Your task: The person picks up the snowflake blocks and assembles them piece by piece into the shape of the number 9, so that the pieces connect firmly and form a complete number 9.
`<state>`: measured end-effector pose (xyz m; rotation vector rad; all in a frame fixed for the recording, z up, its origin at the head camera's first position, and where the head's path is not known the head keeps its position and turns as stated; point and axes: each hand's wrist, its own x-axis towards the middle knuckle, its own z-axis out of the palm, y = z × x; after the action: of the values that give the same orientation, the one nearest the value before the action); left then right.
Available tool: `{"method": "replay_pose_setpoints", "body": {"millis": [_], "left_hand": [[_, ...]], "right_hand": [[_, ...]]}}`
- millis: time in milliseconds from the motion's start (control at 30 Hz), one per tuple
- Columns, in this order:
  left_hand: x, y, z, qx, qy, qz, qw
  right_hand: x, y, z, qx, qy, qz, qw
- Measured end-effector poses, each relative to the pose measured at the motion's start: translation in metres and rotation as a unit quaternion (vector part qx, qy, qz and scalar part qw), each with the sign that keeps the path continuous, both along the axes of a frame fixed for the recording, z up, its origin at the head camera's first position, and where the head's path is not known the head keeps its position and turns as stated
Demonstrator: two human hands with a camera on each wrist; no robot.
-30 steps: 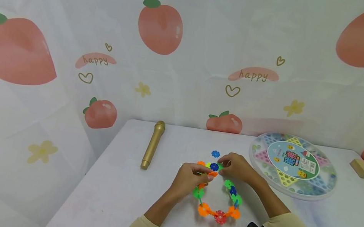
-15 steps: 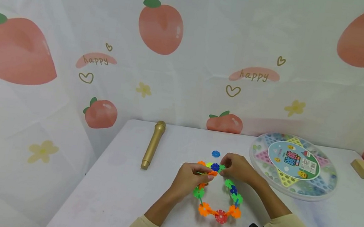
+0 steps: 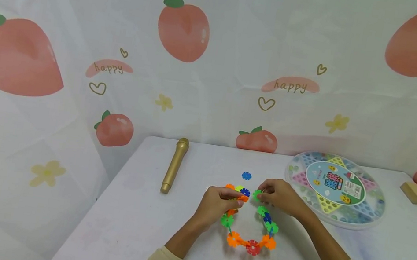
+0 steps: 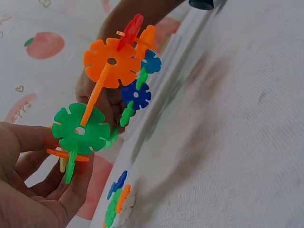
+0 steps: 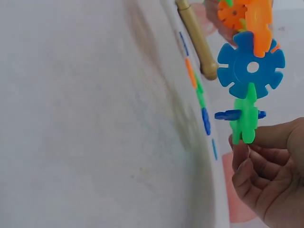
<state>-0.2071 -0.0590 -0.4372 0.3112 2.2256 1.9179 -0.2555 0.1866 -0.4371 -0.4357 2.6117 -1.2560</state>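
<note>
A chain of slotted plastic snowflake discs hangs in a loop between the hands, with a red disc (image 3: 253,247) at its near side. My left hand (image 3: 216,204) pinches the chain's left end, by an orange disc (image 3: 243,198); a green disc (image 4: 80,129) shows just above those fingers in the left wrist view. My right hand (image 3: 279,195) pinches a green snowflake disc (image 3: 257,195) between thumb and fingertips. Close below it is the chain's right end, a green disc (image 3: 262,210) joined to a dark blue one (image 3: 267,218). Whether the held disc touches the chain I cannot tell.
Loose discs lie on the white table (image 3: 118,233) behind the hands, among them a dark blue one (image 3: 245,192) and a lighter blue one (image 3: 246,176). A gold microphone-shaped stick (image 3: 175,166) lies left. A round game box (image 3: 336,190) and a wooden block (image 3: 415,193) are right.
My right hand has drawn to the right with the green disc, away from the loose dark blue disc. My left hand and the chain have hardly moved.
</note>
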Motion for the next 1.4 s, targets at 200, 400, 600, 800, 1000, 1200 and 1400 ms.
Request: {"method": "replay_pose_setpoints", "body": {"millis": [200,400,600,800,1000,1200,1400], "left_hand": [[-0.001,0.001,0.000,-0.002,-0.005,0.001,1.0000],[-0.001,0.001,0.001,-0.006,-0.017,0.001,0.9998],[-0.001,0.001,0.000,-0.010,-0.017,0.000,0.9998],[0.000,0.002,-0.001,-0.008,-0.010,0.002,0.9999],[0.002,0.002,0.000,-0.007,-0.005,0.004,1.0000],[0.002,0.002,0.000,-0.013,0.000,0.006,0.9999],[0.001,0.002,0.000,-0.015,-0.005,0.003,0.9999]], "right_hand": [[0.012,-0.001,0.007,-0.053,-0.021,0.003,0.998],[0.021,0.000,0.013,-0.094,-0.028,0.010,0.995],[0.027,-0.001,0.017,-0.121,-0.041,0.014,0.992],[0.028,-0.002,0.018,-0.135,-0.050,0.017,0.989],[0.029,-0.002,0.017,-0.148,-0.060,0.013,0.987],[0.029,-0.001,0.015,-0.157,-0.062,0.022,0.985],[0.029,-0.001,0.015,-0.157,-0.062,0.031,0.985]]}}
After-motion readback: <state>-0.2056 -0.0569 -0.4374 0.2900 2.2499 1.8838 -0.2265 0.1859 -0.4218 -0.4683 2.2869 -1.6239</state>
